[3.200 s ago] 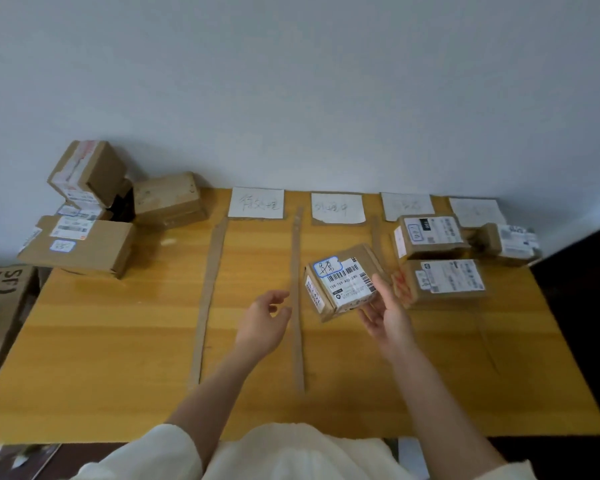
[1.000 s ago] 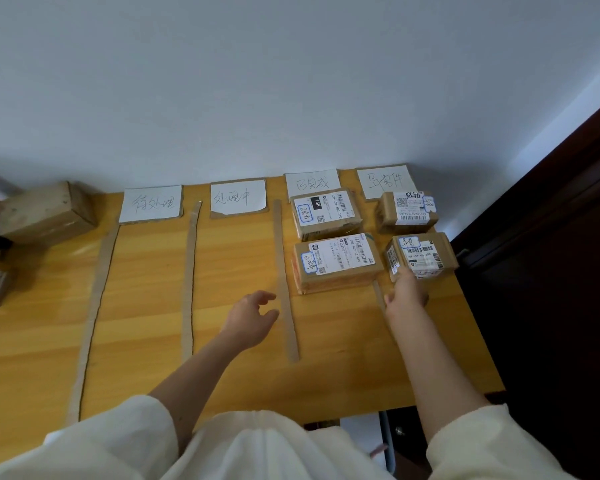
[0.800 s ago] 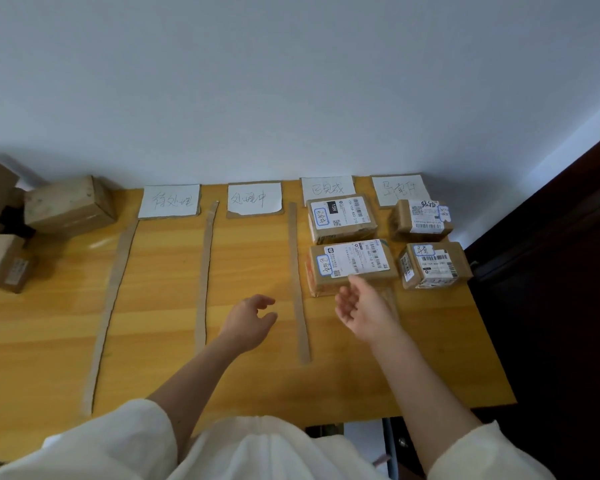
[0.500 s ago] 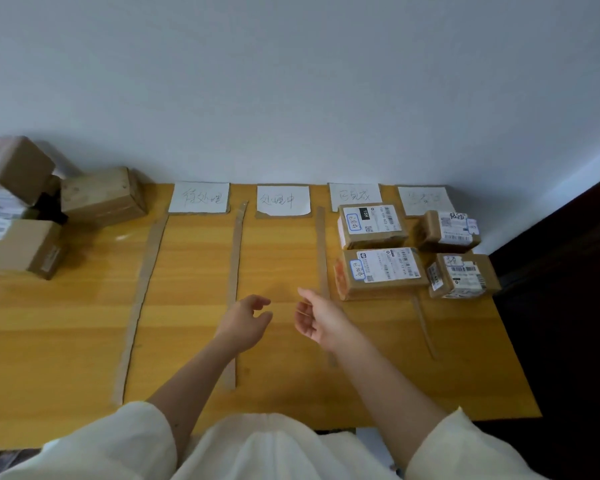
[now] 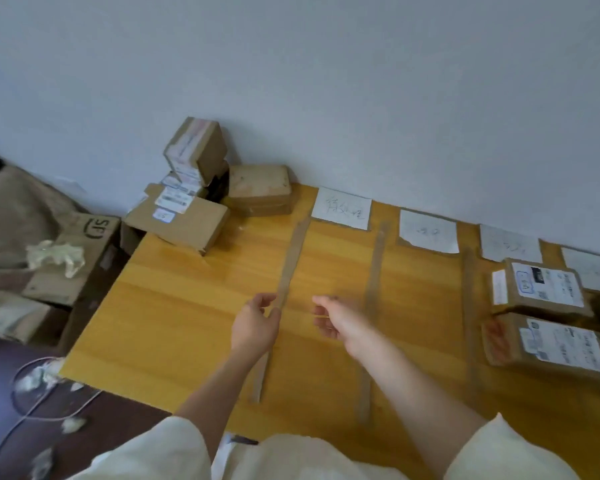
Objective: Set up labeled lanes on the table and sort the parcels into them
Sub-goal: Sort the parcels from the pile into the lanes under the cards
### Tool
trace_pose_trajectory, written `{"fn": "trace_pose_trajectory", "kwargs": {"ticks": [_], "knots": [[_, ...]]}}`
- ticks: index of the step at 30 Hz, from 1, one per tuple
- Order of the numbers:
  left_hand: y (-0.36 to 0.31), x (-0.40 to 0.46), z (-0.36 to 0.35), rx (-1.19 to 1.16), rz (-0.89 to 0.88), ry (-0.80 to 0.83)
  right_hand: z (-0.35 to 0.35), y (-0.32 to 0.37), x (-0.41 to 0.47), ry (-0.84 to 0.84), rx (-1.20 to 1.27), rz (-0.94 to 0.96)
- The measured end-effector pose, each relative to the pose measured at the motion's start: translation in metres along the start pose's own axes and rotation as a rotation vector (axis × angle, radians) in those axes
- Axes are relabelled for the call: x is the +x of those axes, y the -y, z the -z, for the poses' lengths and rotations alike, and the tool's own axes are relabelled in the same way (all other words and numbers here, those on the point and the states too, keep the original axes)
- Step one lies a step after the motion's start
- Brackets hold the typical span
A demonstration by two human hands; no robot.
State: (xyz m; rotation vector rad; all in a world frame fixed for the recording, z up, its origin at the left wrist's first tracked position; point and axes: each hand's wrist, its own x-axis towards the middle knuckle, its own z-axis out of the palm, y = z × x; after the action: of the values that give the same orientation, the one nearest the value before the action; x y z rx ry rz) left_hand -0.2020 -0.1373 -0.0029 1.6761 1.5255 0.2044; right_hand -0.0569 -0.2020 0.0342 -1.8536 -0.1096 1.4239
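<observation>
Yellow wooden surface [image 5: 194,299]; left hand [image 5: 255,323], right hand [image 5: 340,320] at 6 o'clock, loosely curled, empty; unsorted brown cardboard parcels [image 5: 187,202] at 10 o'clock; two labelled brown parcels [image 5: 548,317] at 3 o'clock.

The brown box [image 5: 73,258] beside the table bears a black logo reading "SF", seen upside down. The first paper card [image 5: 342,207] at the wall carries handwritten characters, too blurred to read; the second card [image 5: 428,232] and third card [image 5: 510,244] show only faint strokes. White shipping labels with barcodes and small print sit on the far parcel [image 5: 544,285], the near parcel [image 5: 561,344] and the stacked parcels [image 5: 184,199] at the table's left corner, all illegible
</observation>
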Motion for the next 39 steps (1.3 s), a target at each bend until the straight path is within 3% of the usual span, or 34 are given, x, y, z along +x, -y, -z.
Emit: {"fn": "trace_pose_trajectory", "kwargs": {"ticks": [6, 17, 27, 39], "knots": [[0.053, 0.049, 0.072, -0.116, 0.157, -0.139, -0.093, 0.048, 0.030, 0.103, -0.191, 0.096], [0.084, 0.117, 0.135, -0.297, 0.246, -0.258, -0.192, 0.109, 0.088, 0.051, -0.230, 0.146], [0.083, 0.140, 0.148, -0.360, 0.240, -0.225, -0.220, 0.110, 0.122, 0.025, -0.099, -0.011], [0.086, 0.129, 0.148, -0.358, 0.218, -0.219, -0.207, 0.104, 0.107, 0.208, 0.120, -0.031]]}}
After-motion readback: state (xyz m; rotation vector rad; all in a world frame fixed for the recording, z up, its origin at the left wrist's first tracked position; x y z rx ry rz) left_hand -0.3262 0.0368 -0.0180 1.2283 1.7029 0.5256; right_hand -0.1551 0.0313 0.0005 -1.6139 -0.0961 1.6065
